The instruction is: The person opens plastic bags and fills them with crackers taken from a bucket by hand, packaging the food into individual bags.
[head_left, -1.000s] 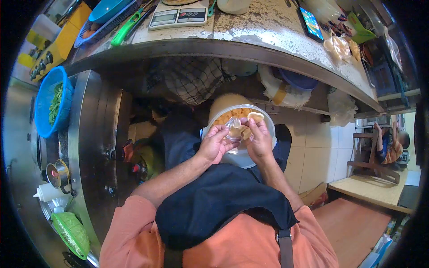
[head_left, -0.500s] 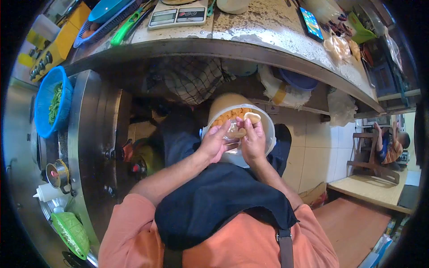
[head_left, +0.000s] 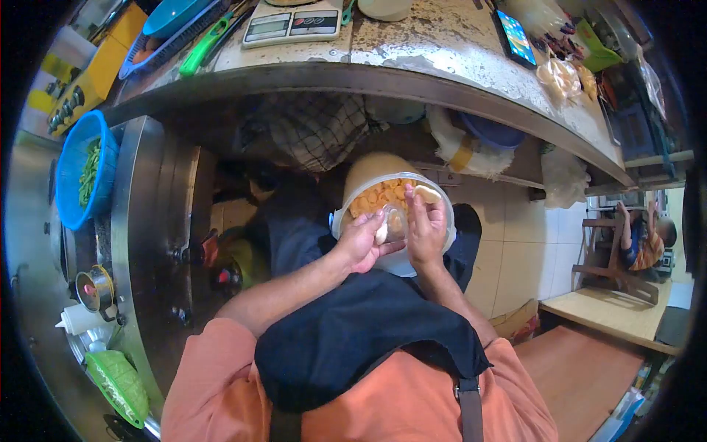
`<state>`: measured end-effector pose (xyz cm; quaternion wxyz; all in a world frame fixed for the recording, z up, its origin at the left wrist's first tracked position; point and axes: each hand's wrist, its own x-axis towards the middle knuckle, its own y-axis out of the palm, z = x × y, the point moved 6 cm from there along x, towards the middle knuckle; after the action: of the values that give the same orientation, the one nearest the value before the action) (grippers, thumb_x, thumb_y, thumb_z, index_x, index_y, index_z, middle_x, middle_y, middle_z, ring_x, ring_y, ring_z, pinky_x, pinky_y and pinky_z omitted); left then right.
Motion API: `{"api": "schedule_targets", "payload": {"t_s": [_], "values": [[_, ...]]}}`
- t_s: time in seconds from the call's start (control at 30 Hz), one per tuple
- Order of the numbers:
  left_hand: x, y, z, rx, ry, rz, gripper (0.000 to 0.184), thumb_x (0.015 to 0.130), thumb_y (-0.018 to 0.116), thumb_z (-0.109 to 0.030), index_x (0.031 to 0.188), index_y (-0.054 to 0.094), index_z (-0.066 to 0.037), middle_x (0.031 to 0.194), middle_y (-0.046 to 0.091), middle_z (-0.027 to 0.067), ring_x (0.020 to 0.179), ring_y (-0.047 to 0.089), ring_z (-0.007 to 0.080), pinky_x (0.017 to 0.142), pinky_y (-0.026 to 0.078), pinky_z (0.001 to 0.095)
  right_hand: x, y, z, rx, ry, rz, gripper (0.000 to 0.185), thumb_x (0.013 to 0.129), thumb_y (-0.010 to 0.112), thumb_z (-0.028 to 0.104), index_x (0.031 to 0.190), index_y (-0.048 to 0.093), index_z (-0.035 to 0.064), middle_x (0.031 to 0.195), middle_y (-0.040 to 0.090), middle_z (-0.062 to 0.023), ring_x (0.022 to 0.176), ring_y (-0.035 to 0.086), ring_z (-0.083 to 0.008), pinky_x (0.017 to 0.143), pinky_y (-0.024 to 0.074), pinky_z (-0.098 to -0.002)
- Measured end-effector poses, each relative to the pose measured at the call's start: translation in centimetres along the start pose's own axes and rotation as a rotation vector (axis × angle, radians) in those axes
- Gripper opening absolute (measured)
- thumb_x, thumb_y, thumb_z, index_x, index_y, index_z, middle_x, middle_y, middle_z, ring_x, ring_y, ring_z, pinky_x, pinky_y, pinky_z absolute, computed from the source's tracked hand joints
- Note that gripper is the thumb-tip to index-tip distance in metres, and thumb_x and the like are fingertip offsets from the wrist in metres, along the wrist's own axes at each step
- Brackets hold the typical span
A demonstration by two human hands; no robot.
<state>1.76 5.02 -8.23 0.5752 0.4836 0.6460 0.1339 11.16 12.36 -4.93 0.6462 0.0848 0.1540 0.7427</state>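
Observation:
Over a white bucket (head_left: 450,234), my two hands are close together. My right hand (head_left: 427,230) is closed, with a pale, cream-coloured oval piece (head_left: 428,194) held at its fingertips. Between the thumb and fingers of my left hand (head_left: 361,243) is a small whitish piece (head_left: 381,232); its kind is not clear. Many orange chunks (head_left: 383,193) lie in the bucket. Something clear and shiny, like thin plastic (head_left: 395,218), shows between the hands, and I cannot tell whether either hand grips it.
Above the bucket runs a worktop (head_left: 427,51) with a kitchen scale (head_left: 291,26), a green-handled tool (head_left: 206,46) and a phone (head_left: 515,38). At left stands a blue basket (head_left: 66,173) of green vegetables. Another person (head_left: 642,239) is at far right.
My right hand has moved slightly right with the oval piece, away from the left. The gap between my hands is wider, and a whitish piece now shows in my left hand.

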Motion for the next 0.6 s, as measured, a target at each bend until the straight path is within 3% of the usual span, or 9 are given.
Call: {"api": "schedule_targets", "payload": {"t_s": [0.07, 0.13, 0.23, 0.37, 0.43, 0.5, 0.57, 0.6], "values": [[0.2, -0.5, -0.1, 0.014, 0.009, 0.012, 0.034, 0.102, 0.039, -0.027, 0.127, 0.044, -0.005, 0.117, 0.057, 0.0127, 0.099, 0.061, 0.0271, 0.089, 0.054, 0.0426, -0.1, -0.7, 0.5, -0.067, -0.032, 0.027, 0.019, 0.094, 0.057, 0.011, 0.110, 0.053, 0.0020, 0.109, 0.061, -0.0082, 0.100, 0.057, -0.0133, 0.088, 0.0465, -0.0287], [0.6, -1.2, 0.0, 0.027, 0.015, 0.025, 0.034, 0.102, 0.039, -0.027, 0.127, 0.043, -0.004, 0.117, 0.057, 0.0130, 0.099, 0.061, 0.0269, 0.089, 0.053, 0.0422, -0.7, -0.9, 0.6, -0.297, 0.185, 0.159, 0.019, 0.091, 0.061, 0.010, 0.107, 0.056, 0.0010, 0.111, 0.061, -0.0076, 0.100, 0.057, -0.0128, 0.087, 0.0468, -0.0292], [1.0, -1.8, -0.2, -0.001, 0.070, -0.009, 0.033, 0.102, 0.038, -0.026, 0.126, 0.044, -0.004, 0.115, 0.057, 0.0126, 0.100, 0.061, 0.0266, 0.090, 0.053, 0.0411, -1.1, -2.2, 0.6, -0.408, 0.151, 0.223, 0.020, 0.089, 0.064, 0.009, 0.106, 0.057, -0.0003, 0.109, 0.061, -0.0078, 0.099, 0.058, -0.0124, 0.088, 0.0465, -0.0286], [1.1, -2.1, -0.1, -0.001, 0.085, 0.017, 0.033, 0.103, 0.036, -0.025, 0.126, 0.042, -0.004, 0.116, 0.057, 0.0139, 0.102, 0.061, 0.0261, 0.090, 0.052, 0.0413, -1.9, -2.1, 1.1, -0.319, 0.088, 0.270, 0.018, 0.088, 0.064, 0.009, 0.103, 0.060, -0.0010, 0.103, 0.064, -0.0071, 0.094, 0.059, -0.0117, 0.085, 0.0478, -0.0280], [1.0, -2.0, -0.2, 0.023, 0.084, 0.046, 0.033, 0.103, 0.035, -0.026, 0.126, 0.042, -0.004, 0.116, 0.056, 0.0146, 0.103, 0.060, 0.0262, 0.090, 0.052, 0.0419, -3.1, -0.6, 2.3, -0.461, 0.125, 0.504, 0.015, 0.088, 0.064, 0.009, 0.100, 0.061, 0.0005, 0.096, 0.066, -0.0055, 0.090, 0.060, -0.0108, 0.080, 0.0493, -0.0285], [1.0, -1.7, -0.3, 0.015, 0.086, 0.004, 0.033, 0.103, 0.033, -0.026, 0.127, 0.040, -0.005, 0.116, 0.056, 0.0150, 0.104, 0.060, 0.0260, 0.090, 0.052, 0.0430, -3.5, 0.3, 3.7, -0.593, 0.081, 0.606, 0.015, 0.087, 0.066, 0.011, 0.099, 0.062, 0.0033, 0.092, 0.067, -0.0059, 0.085, 0.063, -0.0144, 0.075, 0.0501, -0.0308], [0.4, -1.1, -0.3, 0.017, 0.059, -0.016, 0.032, 0.103, 0.034, -0.027, 0.124, 0.042, -0.004, 0.112, 0.057, 0.0142, 0.099, 0.061, 0.0249, 0.086, 0.052, 0.0411, -4.5, 2.0, 4.0, -0.788, -0.003, 0.833, 0.018, 0.086, 0.066, 0.011, 0.100, 0.059, 0.0020, 0.101, 0.066, -0.0100, 0.090, 0.063, -0.0196, 0.080, 0.0490, -0.0299], [0.0, -0.8, -0.2, 0.015, 0.034, -0.037, 0.032, 0.103, 0.034, -0.027, 0.121, 0.044, -0.003, 0.108, 0.058, 0.0135, 0.094, 0.062, 0.0239, 0.082, 0.053, 0.0392, -4.7, 2.3, 4.3, -0.856, -0.053, 0.820, 0.022, 0.083, 0.068, 0.011, 0.102, 0.059, 0.0031, 0.102, 0.065, -0.0125, 0.093, 0.063, -0.0262, 0.082, 0.0487, -0.0328]]}}
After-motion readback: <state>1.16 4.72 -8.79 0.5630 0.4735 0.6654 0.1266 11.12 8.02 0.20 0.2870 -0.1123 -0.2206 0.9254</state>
